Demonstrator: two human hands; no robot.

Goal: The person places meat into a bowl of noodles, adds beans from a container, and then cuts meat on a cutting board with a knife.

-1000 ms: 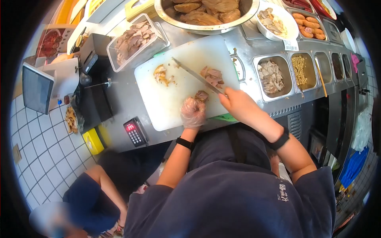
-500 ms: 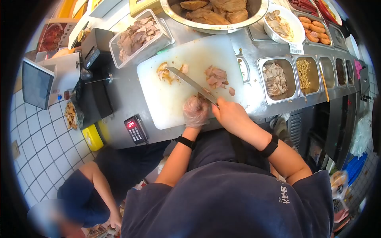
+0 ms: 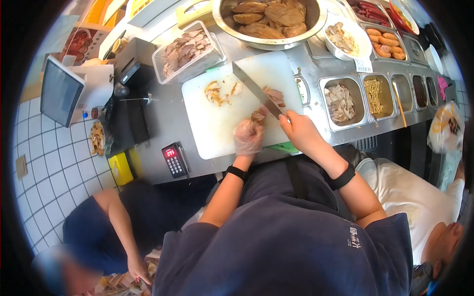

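My left hand (image 3: 248,138), in a clear plastic glove, is closed on a piece of meat (image 3: 258,115) near the front edge of the white cutting board (image 3: 207,126). My right hand (image 3: 300,129) is bare and wrapped round the handle of a large knife (image 3: 257,91). The blade slants up and left over the board, beside the held piece. Partly behind the blade lie pink meat slices (image 3: 275,96). Yellowish-brown scraps (image 3: 215,92) are at the board's upper left.
Behind the board stand a plastic tub of sliced meat (image 3: 185,48) and a steel bowl (image 3: 269,42) of large meat pieces. Steel food pans (image 3: 345,126) are at right, a keypad device (image 3: 175,161) at left. One person (image 3: 118,222) is at left, another (image 3: 410,192) at right.
The knife has moved right and its blade is steeper, now over the pink slices. The held meat shows more. A person in white has come into view at right with a plastic bag.
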